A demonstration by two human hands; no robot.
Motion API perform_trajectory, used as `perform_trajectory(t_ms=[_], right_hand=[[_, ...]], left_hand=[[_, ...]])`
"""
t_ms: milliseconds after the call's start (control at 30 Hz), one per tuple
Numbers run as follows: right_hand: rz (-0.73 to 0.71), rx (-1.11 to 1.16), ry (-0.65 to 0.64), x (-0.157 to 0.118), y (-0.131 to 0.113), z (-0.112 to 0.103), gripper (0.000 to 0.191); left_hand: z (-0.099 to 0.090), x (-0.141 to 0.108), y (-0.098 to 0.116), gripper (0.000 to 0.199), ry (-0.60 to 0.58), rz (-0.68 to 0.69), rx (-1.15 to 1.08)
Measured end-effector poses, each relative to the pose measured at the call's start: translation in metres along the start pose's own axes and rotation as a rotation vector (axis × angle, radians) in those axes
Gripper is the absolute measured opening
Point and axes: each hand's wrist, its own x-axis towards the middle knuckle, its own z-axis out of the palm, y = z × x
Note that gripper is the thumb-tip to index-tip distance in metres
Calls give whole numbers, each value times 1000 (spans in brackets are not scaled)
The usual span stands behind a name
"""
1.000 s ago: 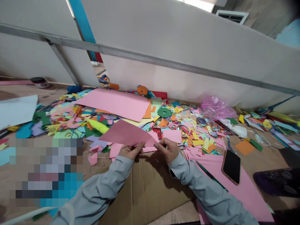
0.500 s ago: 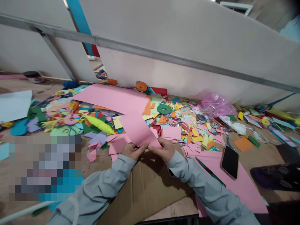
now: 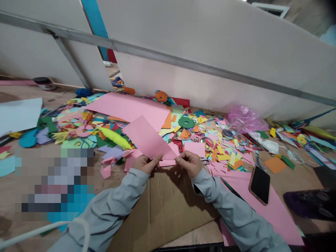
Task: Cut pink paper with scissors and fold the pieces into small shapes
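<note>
A rectangular pink paper piece (image 3: 148,138) is held up in front of me, its lower edge folded over in a narrow strip. My left hand (image 3: 147,163) pinches that edge on the left, thumb on top. At the right end of the same edge, my right hand (image 3: 189,163) grips the paper between thumb and fingers. Both hands hover over a brown cardboard sheet (image 3: 162,206). Below my right forearm lies a large pink sheet (image 3: 278,213) with a dark green pen-like tool (image 3: 232,188) on it.
A phone (image 3: 259,184) lies at the right beside a dark purple object (image 3: 309,203). Colourful paper scraps (image 3: 223,150), a large pink sheet (image 3: 131,108), yellow yarn (image 3: 115,137) and a pink plastic bag (image 3: 246,119) spread behind. A white cable (image 3: 39,231) curves at lower left.
My hands have moved slightly apart along the edge. The paper has tilted to the left, and more of its folded lower strip shows. The whole view has shifted a little.
</note>
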Motion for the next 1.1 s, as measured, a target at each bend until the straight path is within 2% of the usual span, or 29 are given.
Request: perform_trajectory(t_ms=[100, 200, 300, 500, 600, 767, 900, 1000, 1100], right_hand=[[-9, 31, -23, -1, 2, 1, 29], [31, 72, -104, -2, 8, 8, 32], [75, 114, -125, -4, 17, 13, 36], [80, 77, -108, -4, 20, 12, 37], [63, 43, -83, -3, 18, 10, 36], [44, 21, -80, -1, 16, 6, 36], [64, 94, -134, 0, 11, 6, 34], [52, 89, -75, 0, 7, 6, 35], [49, 95, -10, 2, 8, 5, 37]], left_hand=[[2, 2, -5, 45, 9, 61, 39], [10, 2, -12, 33, 14, 196, -6], [17, 0, -17, 33, -61, 278, -80], [16, 0, -16, 34, -184, 229, -78], [14, 0, -14, 37, -169, 200, -108], [10, 0, -13, 46, -127, 68, -17], [14, 0, -17, 37, -178, 144, -108], [18, 1, -21, 35, -225, 240, -114], [16, 2, -22, 37, -274, 162, -134]])
